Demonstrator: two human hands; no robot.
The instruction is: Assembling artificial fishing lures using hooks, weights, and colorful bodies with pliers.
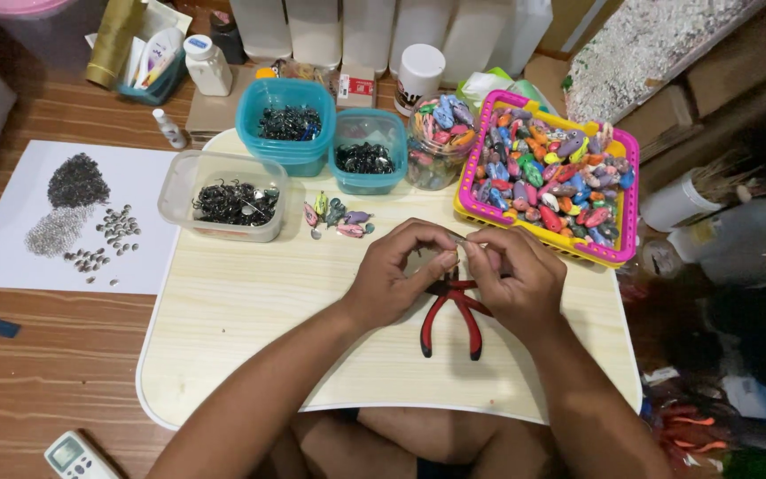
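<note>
Head view shows us both hands meeting over the middle of a pale wooden lap table (pixel 250 310). The left hand (pixel 396 275) and the right hand (pixel 511 279) come together at their fingertips, and between them we see a very small metal piece (pixel 459 239), thin and shiny, pinched at the top where thumbs and index fingers touch. The fingers of both hands are curled and pressed together on this piece; it is too small for us to tell its exact shape. Just under the hands lie pliers with red handles (pixel 454 319), flat on the table, their head hidden behind the fingers. Near the left hand, a little further up the table, we see a few small colourful beads (pixel 339 217) lying loose. Behind them stand a clear plastic box (pixel 223 200) with dark metal hooks, and two teal plastic tubs (pixel 287 124) with dark small parts. On the right, a pink and yellow basket (pixel 547 177) is full of glossy painted beads, oval and many-coloured, and a clear round jar (pixel 441 142) beside it holds more of them. On the left, a white paper sheet (pixel 11 239) carries small heaps of dark and silver pieces.
</note>
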